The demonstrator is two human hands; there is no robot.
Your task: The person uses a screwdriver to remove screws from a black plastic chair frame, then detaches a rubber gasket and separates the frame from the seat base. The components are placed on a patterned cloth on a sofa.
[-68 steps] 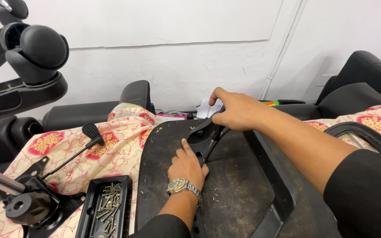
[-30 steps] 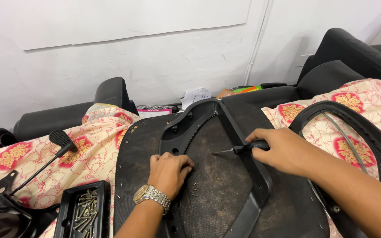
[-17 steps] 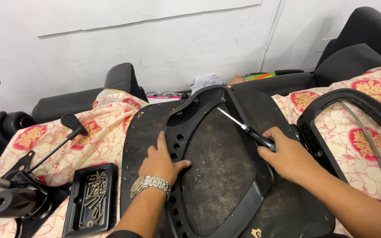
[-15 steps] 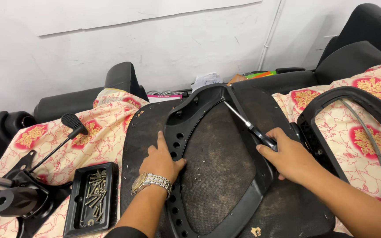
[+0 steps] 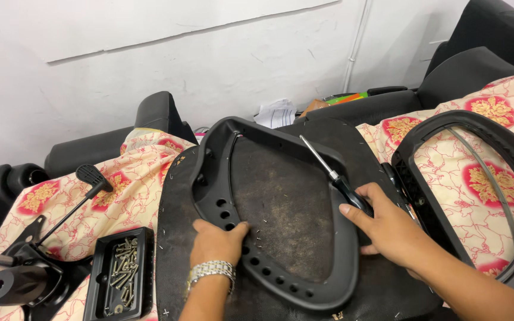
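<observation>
My left hand (image 5: 216,241) lies flat, palm down, on the near-left rim of the black frame (image 5: 269,279), fingers pointing away from me, a metal watch on the wrist. My right hand (image 5: 388,229) sits at the frame's right rim, fingers curled tight around a screwdriver handle (image 5: 352,195).
</observation>
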